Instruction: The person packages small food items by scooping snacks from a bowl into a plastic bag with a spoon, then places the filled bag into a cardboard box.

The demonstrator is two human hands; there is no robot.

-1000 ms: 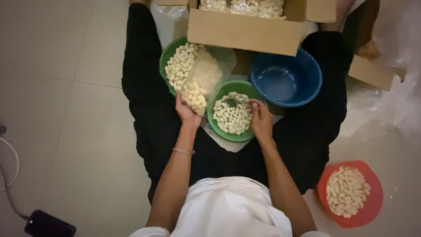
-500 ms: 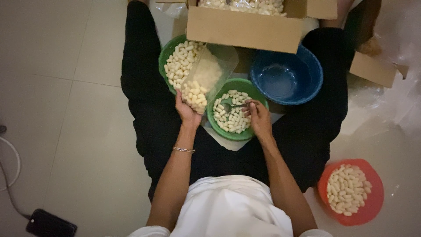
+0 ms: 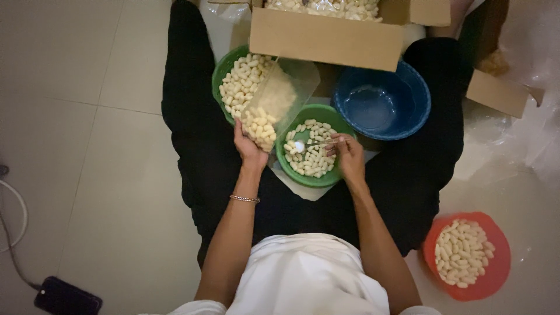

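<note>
Now lifting spoon (image 3: 309,144) with one cocoon from green bowl (image 3: 284,166), right hand (image 3: 349,155) pinching handle; left hand (image 3: 248,147) gripping floppy, slippery plastic bag (image 3: 274,105) by its filled bottom.

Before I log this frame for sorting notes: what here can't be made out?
- Cardboard box: head view, top edge cuts off its contents.
- Far green bowl: partly covered by the clear bag in the left hand.
- Spoon in the right hand: glare hides its load.
- Dark object on the floor: too dim to identify.
</note>
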